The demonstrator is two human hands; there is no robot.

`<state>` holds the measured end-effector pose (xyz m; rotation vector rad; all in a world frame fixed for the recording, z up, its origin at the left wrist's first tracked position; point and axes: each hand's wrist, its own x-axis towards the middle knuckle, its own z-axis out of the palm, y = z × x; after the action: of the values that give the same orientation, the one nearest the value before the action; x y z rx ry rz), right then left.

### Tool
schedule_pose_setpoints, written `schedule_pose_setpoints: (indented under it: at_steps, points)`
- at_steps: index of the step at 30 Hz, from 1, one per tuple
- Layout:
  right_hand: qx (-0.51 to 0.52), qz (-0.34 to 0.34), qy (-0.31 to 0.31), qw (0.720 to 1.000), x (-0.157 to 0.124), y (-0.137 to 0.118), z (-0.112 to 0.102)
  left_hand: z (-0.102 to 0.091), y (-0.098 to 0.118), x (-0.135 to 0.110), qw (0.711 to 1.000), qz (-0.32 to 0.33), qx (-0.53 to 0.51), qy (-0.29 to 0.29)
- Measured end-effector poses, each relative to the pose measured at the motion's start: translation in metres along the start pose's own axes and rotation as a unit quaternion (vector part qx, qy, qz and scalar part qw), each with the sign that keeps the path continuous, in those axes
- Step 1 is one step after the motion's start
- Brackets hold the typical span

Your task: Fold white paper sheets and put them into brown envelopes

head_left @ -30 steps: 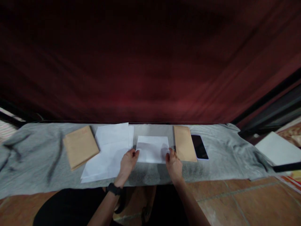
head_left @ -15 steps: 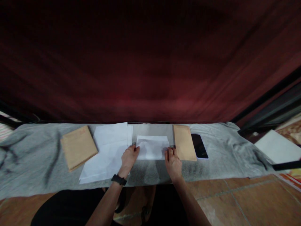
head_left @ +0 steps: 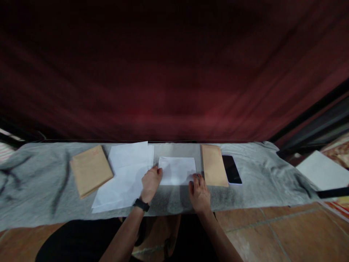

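A folded sheet of white paper lies flat on the grey cloth between my hands. My left hand, with a black band on its wrist, is closed with thumb and fingertips at the left edge of that paper. At its lower right corner rests my right hand, fingers stretched out and thumb apart, holding nothing up. Left of the folded paper, larger loose white sheets overlap each other, partly under my left hand. A brown envelope lies just beyond my right fingers.
A stack of brown envelopes sits at the far left. A dark phone lies beside the single envelope. The grey cloth covers a narrow surface, with a dark red curtain behind it. Tiled floor shows in front.
The folded paper's upper layer has moved up and lies flat, level with the back edge. My right fingers have straightened and shifted slightly down; my left hand stays at the left edge.
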<state>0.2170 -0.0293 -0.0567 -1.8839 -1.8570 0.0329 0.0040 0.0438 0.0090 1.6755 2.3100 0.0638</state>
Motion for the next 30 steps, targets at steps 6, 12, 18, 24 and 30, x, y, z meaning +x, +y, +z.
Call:
schedule_pose_setpoints:
  at_steps: [6,12,18,24,30]
  points:
    - [0.004,-0.043,0.002,0.999,-0.003,-0.005,-0.001,0.001,0.003,0.0,1.0,0.0,0.012,0.007]
    - [0.012,-0.103,-0.005,0.995,-0.006,-0.009,0.001,0.002,0.002,0.005,1.0,0.006,0.018,0.006]
    - [-0.014,-0.118,-0.03,0.992,-0.015,-0.005,0.004,0.004,0.002,0.006,1.0,0.006,0.017,0.013]
    - [-0.039,-0.116,-0.023,0.992,-0.018,-0.006,0.005,0.007,0.005,0.004,0.999,0.003,0.018,0.027]
    - [-0.046,-0.111,-0.002,0.993,-0.019,-0.007,0.006,0.015,0.001,-0.003,0.997,0.0,0.018,0.08]
